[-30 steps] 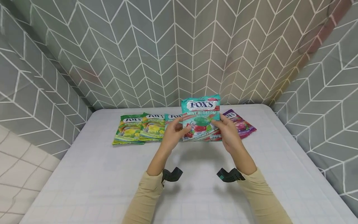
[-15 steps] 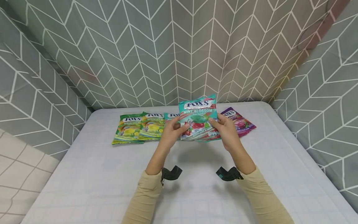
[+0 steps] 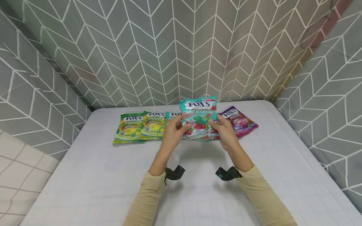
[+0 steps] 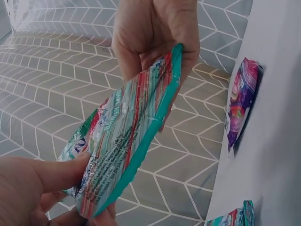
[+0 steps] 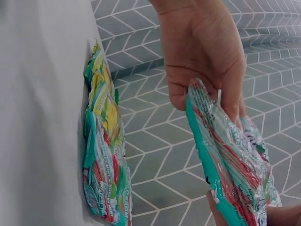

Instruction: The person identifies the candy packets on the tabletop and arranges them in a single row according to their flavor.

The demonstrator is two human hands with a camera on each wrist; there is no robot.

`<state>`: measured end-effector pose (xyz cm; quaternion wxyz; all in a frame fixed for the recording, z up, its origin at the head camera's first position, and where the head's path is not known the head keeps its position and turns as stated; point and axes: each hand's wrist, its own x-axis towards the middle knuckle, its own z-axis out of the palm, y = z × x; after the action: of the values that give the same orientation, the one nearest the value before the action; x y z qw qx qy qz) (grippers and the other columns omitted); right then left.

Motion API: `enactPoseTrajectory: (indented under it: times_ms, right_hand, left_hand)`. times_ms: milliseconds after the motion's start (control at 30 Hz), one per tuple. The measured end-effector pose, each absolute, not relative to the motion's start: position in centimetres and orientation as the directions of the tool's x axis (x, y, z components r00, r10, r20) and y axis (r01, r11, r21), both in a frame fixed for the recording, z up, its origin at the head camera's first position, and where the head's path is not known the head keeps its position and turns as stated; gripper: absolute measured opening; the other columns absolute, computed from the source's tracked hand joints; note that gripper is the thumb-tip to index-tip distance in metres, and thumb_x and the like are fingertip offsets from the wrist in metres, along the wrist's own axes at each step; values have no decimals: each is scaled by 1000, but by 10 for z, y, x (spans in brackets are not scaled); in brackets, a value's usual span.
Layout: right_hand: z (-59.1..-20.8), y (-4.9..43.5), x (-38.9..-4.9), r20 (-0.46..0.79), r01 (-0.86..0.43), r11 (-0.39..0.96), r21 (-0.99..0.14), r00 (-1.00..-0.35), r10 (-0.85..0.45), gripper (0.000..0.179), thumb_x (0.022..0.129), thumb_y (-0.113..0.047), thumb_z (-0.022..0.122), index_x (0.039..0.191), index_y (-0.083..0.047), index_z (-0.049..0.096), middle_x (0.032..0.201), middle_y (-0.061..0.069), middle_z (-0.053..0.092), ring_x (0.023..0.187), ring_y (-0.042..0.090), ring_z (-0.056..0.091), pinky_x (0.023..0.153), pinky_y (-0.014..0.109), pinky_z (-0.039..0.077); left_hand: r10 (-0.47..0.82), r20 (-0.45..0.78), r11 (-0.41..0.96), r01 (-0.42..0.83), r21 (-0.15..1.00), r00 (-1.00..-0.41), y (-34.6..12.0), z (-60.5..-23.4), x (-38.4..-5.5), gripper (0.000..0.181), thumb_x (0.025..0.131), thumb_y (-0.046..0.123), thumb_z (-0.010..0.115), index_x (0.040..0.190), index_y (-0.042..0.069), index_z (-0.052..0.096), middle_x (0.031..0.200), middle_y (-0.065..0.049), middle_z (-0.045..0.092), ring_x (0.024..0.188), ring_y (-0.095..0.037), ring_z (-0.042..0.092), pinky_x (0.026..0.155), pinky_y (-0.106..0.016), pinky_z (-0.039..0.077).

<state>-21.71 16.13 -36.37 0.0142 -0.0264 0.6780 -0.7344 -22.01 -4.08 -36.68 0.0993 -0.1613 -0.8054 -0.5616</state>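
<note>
A teal Fox's Mint Blossom candy bag (image 3: 199, 117) is held upright above the table, its printed front facing the head camera. My left hand (image 3: 172, 131) pinches its left side, thumb on the front and fingers behind. On the opposite side my right hand (image 3: 227, 133) grips it the same way. Seen from the left wrist, the teal bag (image 4: 127, 132) stretches between both hands with its bottom seam showing. A second mint bag (image 3: 170, 116) lies on the table behind my left hand, partly hidden.
Two green-yellow Spring Tea bags (image 3: 130, 128) lie side by side at the back left of the white table (image 3: 113, 175). A purple Fox's bag (image 3: 239, 121) lies tilted at the back right. Patterned grey cloth (image 3: 183, 53) stands behind the table.
The held mint bag has shifted slightly left, tilting and then straightening. My right hand moved a little left with it, and more of the purple bag shows.
</note>
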Motion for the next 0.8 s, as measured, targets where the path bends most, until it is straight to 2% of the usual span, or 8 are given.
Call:
enactPoseTrajectory:
  times_ms: [100,233,400,633,800]
  right_hand:
    - [-363,161,-217,16,-13,-78,-997,-999,-43,47,102,-15,50,146,-3,39,122,13,61,96,13,63,81,26,50]
    - [-361,162,-216,4,-2,-95,-995,-1000,-19,45,101,-14,52,144,-3,42,115,8,64,94,13,62,81,26,49]
    - [-360,164,-217,2,3,-139,-990,-999,-36,47,100,-11,52,145,-2,41,109,1,64,97,13,61,85,27,46]
    - [-358,167,-219,18,-12,-174,-985,-999,-33,45,99,-8,52,143,0,43,103,-4,66,98,15,60,89,29,44]
    - [-358,168,-219,23,-16,-169,-985,-999,-40,47,100,-9,52,145,-2,41,116,5,62,106,17,57,95,30,41]
  left_hand:
    - [144,316,341,347,874,-938,-41,-368,-223,41,93,20,67,130,6,60,95,-11,71,78,-21,65,65,-32,51]
    - [148,226,303,262,916,-963,-43,-372,-227,41,93,21,67,129,2,60,105,-13,70,94,-25,67,74,-36,54]
    - [136,134,272,167,948,-982,-43,-377,-229,42,93,24,67,126,0,60,103,-14,70,91,-24,68,72,-35,54]
    - [142,183,287,217,933,-973,-42,-379,-229,47,93,26,67,134,5,56,110,-13,68,101,-25,65,77,-39,54]
    - [124,225,308,253,917,-967,-41,-379,-229,42,92,26,68,129,7,61,105,-10,69,97,-24,64,74,-38,52]
